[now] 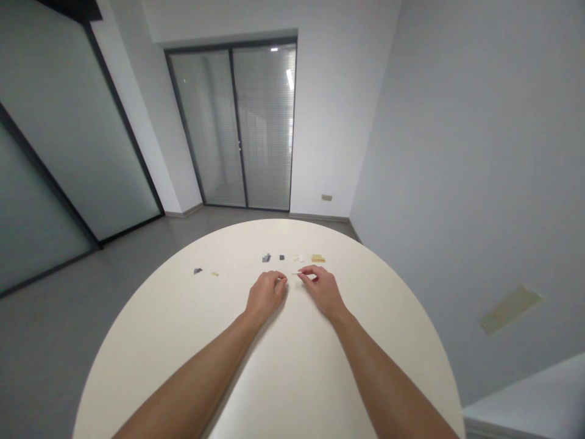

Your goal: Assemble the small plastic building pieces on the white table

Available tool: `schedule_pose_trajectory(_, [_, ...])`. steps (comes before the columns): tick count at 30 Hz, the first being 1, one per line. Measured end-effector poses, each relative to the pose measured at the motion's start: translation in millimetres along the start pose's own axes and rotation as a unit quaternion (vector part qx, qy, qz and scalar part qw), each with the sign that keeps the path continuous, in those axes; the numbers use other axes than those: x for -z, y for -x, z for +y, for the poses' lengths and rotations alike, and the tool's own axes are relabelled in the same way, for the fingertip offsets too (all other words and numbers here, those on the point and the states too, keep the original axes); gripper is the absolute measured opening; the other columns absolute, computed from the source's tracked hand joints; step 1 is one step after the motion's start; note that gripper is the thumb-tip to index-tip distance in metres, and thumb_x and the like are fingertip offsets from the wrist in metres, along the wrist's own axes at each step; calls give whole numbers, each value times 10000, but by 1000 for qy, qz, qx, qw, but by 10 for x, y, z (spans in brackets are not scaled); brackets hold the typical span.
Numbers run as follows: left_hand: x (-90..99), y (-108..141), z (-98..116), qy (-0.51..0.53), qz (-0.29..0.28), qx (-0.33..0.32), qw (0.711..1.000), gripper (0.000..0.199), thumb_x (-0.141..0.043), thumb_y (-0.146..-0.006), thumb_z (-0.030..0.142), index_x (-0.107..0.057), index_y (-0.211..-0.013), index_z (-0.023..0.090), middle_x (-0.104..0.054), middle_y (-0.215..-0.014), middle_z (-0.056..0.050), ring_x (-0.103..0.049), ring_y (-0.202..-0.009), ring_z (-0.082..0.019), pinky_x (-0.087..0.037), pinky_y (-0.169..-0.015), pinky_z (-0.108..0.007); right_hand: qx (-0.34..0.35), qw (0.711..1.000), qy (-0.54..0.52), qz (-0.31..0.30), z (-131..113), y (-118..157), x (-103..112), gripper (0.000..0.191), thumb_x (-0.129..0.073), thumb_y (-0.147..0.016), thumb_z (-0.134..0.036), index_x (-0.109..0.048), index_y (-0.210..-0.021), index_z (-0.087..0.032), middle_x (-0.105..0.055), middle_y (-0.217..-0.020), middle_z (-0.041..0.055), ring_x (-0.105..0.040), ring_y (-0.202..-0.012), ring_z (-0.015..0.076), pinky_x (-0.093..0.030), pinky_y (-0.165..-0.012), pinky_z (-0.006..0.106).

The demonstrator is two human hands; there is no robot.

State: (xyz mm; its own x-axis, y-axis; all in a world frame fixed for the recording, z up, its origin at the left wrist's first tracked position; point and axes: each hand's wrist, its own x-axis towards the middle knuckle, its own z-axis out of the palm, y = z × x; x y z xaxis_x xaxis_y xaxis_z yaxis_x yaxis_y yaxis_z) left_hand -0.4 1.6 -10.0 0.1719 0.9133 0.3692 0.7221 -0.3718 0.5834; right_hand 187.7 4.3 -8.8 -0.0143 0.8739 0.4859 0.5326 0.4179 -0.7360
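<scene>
Both hands are over the round white table [283, 366], near its middle. My right hand [322, 288] pinches a small thin white piece [295, 274] that points toward the left. My left hand [268, 294] is closed at the fingertips, just left of that piece; whatever it holds is too small to make out. Beyond the hands lie a grey piece [266, 258], a small dark piece [282, 257], some white pieces [298, 258] and a tan piece [318, 258], side by side.
Further left on the table are a dark grey piece [197, 271] and a small tan piece [214, 274]. The table's curved far edge runs beyond the pieces. A glass door [237, 128] stands behind, with a grey wall [461, 152] on the right.
</scene>
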Motion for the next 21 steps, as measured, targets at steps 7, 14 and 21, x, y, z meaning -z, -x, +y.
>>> schedule_pose_trajectory(7, [-31,38,27,-42,-9,-66,997,148,-541,-905,233,-682,-948,214,-679,-1068,-64,-565,-1077,-217,-439,-971,-353,-31,997,63,36,155,-55,-16,196,-618,-870,-379,-741,-951,-250,-757,-947,28,-684,-894,193,-541,-813,316])
schedule_pose_trajectory(14, [-33,39,37,-44,-9,-65,997,151,-532,-905,209,-676,-951,212,-671,-1066,-61,-555,-1070,-214,-447,-964,-351,-41,991,117,56,128,-88,-1,238,-598,-883,-414,-755,-983,-266,-761,-983,34,-696,-925,201,-546,-838,319])
schedule_pose_trajectory(21, [-17,44,67,-39,-18,-63,997,157,-523,-903,200,-670,-955,203,-663,-1063,-74,-559,-1071,-223,-448,-959,-366,-60,982,177,22,-28,-134,44,189,-615,-873,-361,-757,-967,-277,-769,-962,2,-703,-932,200,-508,-887,321])
